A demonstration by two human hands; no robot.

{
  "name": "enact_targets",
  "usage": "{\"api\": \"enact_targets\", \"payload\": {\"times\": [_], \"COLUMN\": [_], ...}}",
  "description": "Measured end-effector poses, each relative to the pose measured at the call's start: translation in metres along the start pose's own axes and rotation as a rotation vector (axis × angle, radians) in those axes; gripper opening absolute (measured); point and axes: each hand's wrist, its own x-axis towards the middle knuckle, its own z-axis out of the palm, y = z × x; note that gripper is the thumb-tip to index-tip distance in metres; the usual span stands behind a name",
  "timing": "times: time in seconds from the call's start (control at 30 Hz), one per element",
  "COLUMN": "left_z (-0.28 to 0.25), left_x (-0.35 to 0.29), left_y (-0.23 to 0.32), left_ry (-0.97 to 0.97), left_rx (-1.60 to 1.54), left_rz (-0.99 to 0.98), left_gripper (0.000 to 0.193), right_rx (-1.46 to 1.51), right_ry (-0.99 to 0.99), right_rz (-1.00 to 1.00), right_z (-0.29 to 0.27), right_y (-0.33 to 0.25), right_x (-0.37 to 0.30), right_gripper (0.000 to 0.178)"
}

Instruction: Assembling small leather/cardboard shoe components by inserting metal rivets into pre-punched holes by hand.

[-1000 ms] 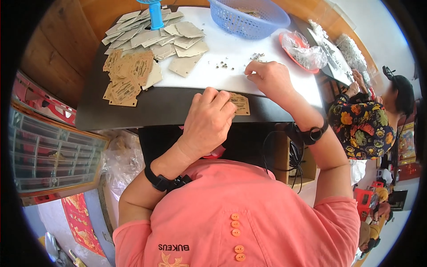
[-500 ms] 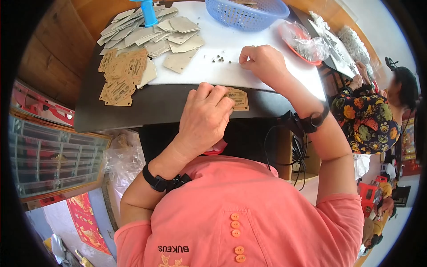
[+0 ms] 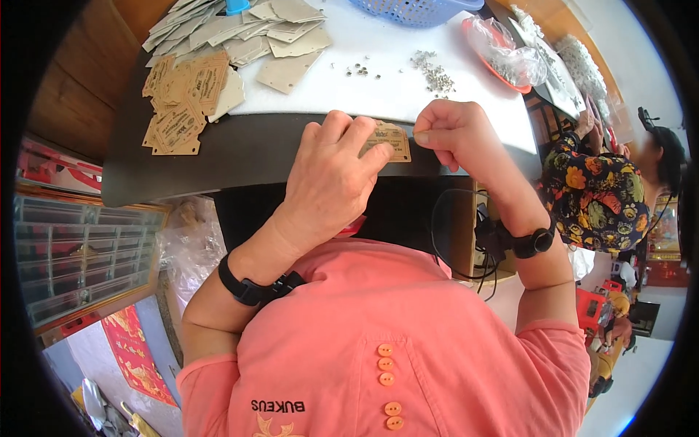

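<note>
At the front edge of the dark table, a brown printed card with notched corners lies under the fingers of my left hand. Thumb and fingertips hold it by its left part, hiding that end. Just off the card's right end, my right hand is closed in a pinch; whatever sits between its fingertips is too small to make out. Small silvery metal fasteners are scattered on the white mat beyond my hands, with a few more in a looser group to their left.
Brown printed cards are heaped at left, beside a bigger pile of grey cards. A blue perforated basket stands at the back. A clear plastic bag rests in an orange-red dish. Another person works at far right.
My right hand has come back from the metal fasteners to the card's right end, still pinched. More of the fasteners now show. My left hand stays on the card.
</note>
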Motion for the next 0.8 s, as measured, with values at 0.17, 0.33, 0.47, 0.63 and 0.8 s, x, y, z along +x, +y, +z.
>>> {"api": "enact_targets", "payload": {"times": [0.17, 0.33, 0.47, 0.63, 0.8], "left_z": [0.006, 0.001, 0.001, 0.004, 0.001], "left_x": [-0.001, -0.003, -0.005, -0.003, 0.002], "left_y": [-0.002, -0.002, -0.004, -0.007, -0.011], "left_ry": [0.045, -0.003, -0.024, -0.029, -0.032], "left_rx": [0.002, -0.014, -0.028, -0.041, -0.062], "left_rz": [0.008, -0.010, -0.010, 0.004, 0.012], "left_gripper": [0.023, 0.029, 0.034, 0.035, 0.037], "right_rx": [0.054, 0.024, 0.024, 0.089, 0.039], "right_ry": [-0.004, -0.008, -0.034, -0.065, -0.108], "right_rz": [-0.002, 0.047, 0.086, 0.109, 0.129], "right_z": [0.008, 0.010, 0.011, 0.007, 0.002], "right_y": [0.003, 0.001, -0.001, 0.005, -0.003], "right_x": [0.004, 0.009, 0.012, 0.018, 0.026], "right_gripper": [0.005, 0.005, 0.006, 0.006, 0.007]}}
